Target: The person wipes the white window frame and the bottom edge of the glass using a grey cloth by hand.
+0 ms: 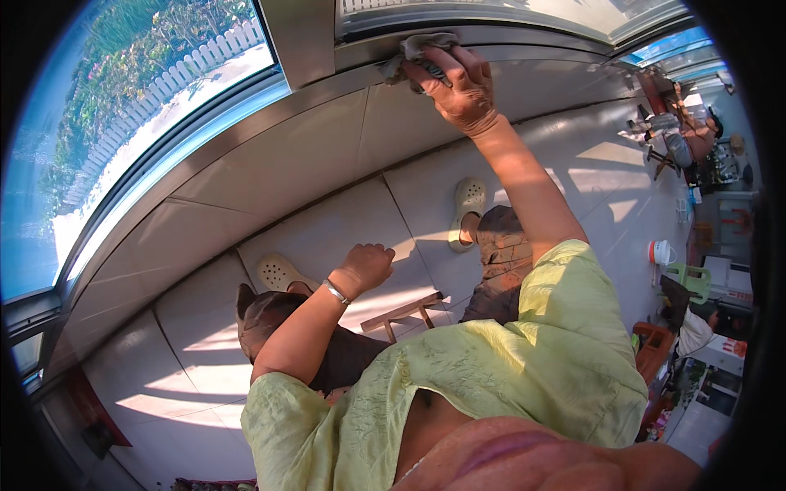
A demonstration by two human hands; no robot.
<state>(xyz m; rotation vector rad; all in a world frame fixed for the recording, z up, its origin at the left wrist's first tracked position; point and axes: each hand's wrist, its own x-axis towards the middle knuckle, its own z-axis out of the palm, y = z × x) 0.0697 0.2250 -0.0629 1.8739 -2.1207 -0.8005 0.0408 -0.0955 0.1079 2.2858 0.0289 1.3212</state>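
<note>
Well short of the metal window frame [303,41], the left hand [366,268] hangs above the tiled floor [323,219], its fingers curled into a loose fist with nothing showing in it; the palm is hidden. Nearer the window frame, two pale clogs [278,272] [469,204] rest on the floor. At the window frame itself, the right hand [468,94] reaches out, fingers bent and gripping a grey cloth [413,51], which appears to touch the lower rail, just right of the frame's upright post.

The cloth should be light, soft and limp, with nothing fragile about it; whether it is damp, and so slippery, I cannot tell. The bunched middle looks the best place to hold, fingers spread over the folds and the loose edges left free. Crumpled, it has no true front; its longer axis runs roughly along the window frame's lower rail, with one loose flap pointing left toward the post. Beyond the window frame, a white picket fence [176,82] borders plants [147,37].
</note>
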